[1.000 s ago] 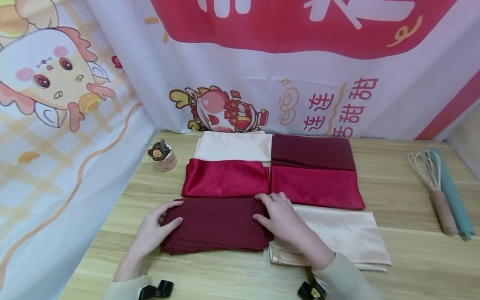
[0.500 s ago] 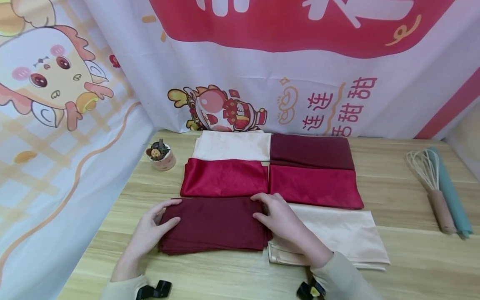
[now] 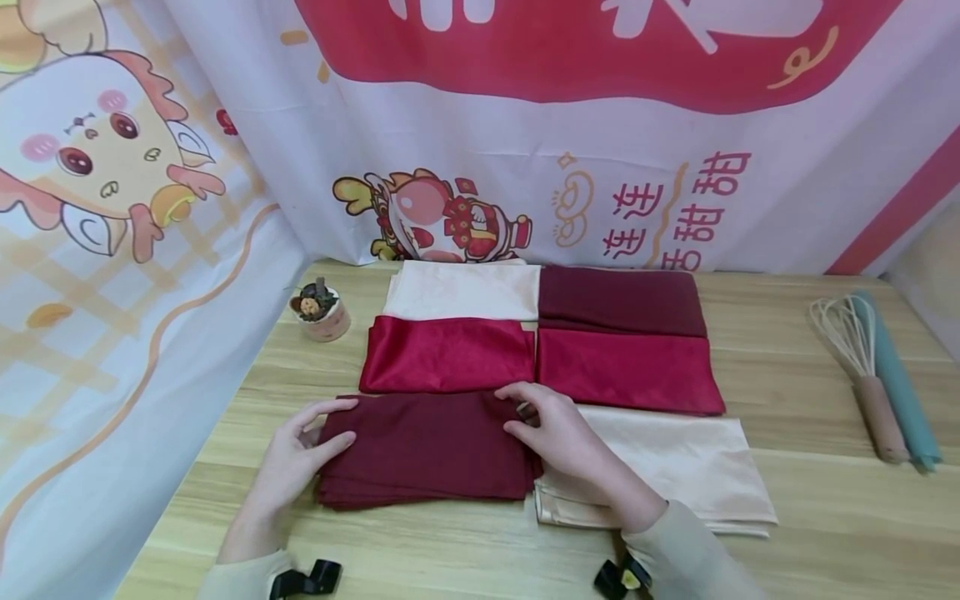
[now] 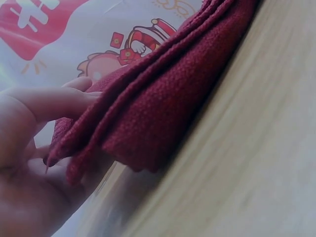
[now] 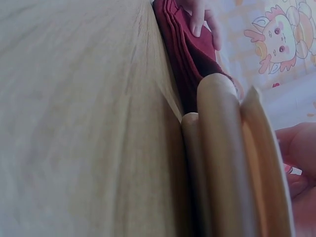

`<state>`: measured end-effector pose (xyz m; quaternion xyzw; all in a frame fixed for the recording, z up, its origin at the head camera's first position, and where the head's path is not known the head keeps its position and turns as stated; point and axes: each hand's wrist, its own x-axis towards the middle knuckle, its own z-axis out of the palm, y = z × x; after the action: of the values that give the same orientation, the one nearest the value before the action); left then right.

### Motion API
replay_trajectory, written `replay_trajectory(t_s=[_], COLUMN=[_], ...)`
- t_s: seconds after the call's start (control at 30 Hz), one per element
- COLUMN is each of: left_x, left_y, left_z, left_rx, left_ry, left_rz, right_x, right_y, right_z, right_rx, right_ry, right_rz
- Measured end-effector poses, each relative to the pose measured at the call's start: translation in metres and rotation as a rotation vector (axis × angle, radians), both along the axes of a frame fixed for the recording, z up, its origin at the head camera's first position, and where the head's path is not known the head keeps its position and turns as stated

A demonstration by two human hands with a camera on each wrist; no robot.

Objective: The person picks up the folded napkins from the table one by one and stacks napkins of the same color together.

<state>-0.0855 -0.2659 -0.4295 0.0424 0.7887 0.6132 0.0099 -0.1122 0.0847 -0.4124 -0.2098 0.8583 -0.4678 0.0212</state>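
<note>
A folded dark maroon cloth (image 3: 431, 450) lies in several layers at the front left of the table. My left hand (image 3: 288, 458) grips its left edge, thumb on top; in the left wrist view the thumb presses over the layered edge (image 4: 153, 98). My right hand (image 3: 558, 433) holds the far right corner of the same cloth, index finger at the back edge and thumb on top. Beneath my right wrist lies a folded cream cloth (image 3: 682, 467), whose rounded folds fill the right wrist view. The right fingers' contact is hidden there.
Behind lie two folded crimson satin cloths (image 3: 450, 354) (image 3: 626, 371), a white cloth (image 3: 465, 290) and another maroon cloth (image 3: 622, 298). A small potted ornament (image 3: 321, 312) stands at left. A whisk (image 3: 862, 383) and a teal rolled item (image 3: 900, 387) lie at right.
My right index finger has slid slightly left along the maroon cloth's back edge. The left hand stays at the left edge. The head view has shifted a little.
</note>
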Motion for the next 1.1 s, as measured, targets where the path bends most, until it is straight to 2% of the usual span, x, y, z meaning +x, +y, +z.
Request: replay_trajectory(t_s=[0.3,0.47,0.8,0.93,1.1], left_x=[0.001,0.000,-0.001,-0.003,-0.011], left_y=[-0.003,-0.003,0.002,0.005,0.012], left_z=[0.000,0.001,0.008,0.013,0.022], left_rx=[0.103,0.127,0.251,0.285,0.281], left_ry=[-0.046,-0.037,-0.015,-0.002,-0.025], left_rz=[0.036,0.056,0.093,0.094,0.075], right_x=[-0.002,-0.001,0.000,-0.002,-0.007], right_y=[0.001,0.002,0.005,0.010,0.021], right_z=[0.000,0.003,0.009,0.017,0.029], right_rx=[-0.047,-0.086,-0.159,-0.143,-0.090], right_ry=[-0.010,-0.041,-0.076,-0.046,-0.016], right_rz=[-0.012,-0.041,-0.045,-0.050,-0.066])
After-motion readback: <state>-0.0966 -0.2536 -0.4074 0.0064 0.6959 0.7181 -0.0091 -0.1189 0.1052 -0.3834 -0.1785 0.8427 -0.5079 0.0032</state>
